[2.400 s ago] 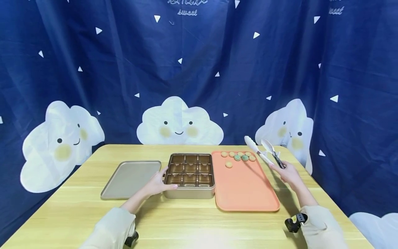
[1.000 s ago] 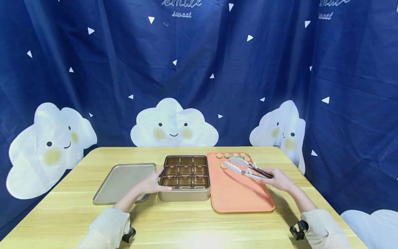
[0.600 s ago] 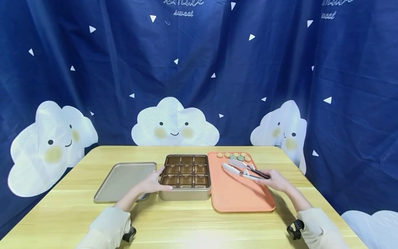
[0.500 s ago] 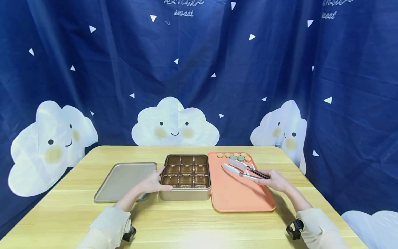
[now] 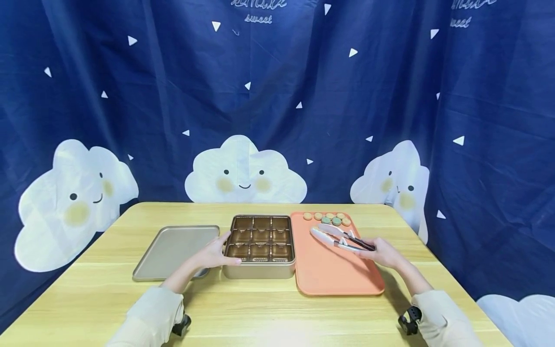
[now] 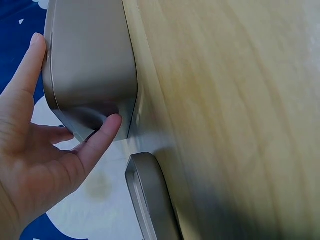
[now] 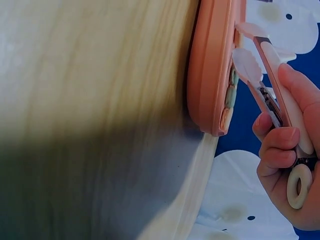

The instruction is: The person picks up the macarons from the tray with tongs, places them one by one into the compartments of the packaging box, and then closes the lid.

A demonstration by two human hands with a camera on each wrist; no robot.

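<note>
My right hand [image 5: 383, 251] grips white-tipped serving tongs [image 5: 342, 240] over the far part of the orange tray [image 5: 334, 270]. Their arms are spread, the tips low by a lone tan macaron [image 5: 315, 228], which is mostly hidden behind them. Whether the tips touch it I cannot tell. In the right wrist view, fingers curl round the tong handles [image 7: 292, 115]. My left hand [image 5: 212, 254] rests at the near left corner of a gold tin box [image 5: 260, 271], fingers spread, thumb on its front rim. A brown divided insert [image 5: 261, 236] with several bare compartments fills the box.
Tan macarons [image 5: 318, 216] and two green macarons [image 5: 336, 221] line the tray's far edge. A flat gold lid [image 5: 178, 253] lies left of the box. The tray adjoins the box's right side on the wooden table [image 5: 243, 313]; a blue curtain [image 5: 277, 96] hangs behind.
The right hand has brought the tongs left and down from the tray's right side to the lone macaron. The left hand stays at the box corner. Over the last half second almost nothing moves.
</note>
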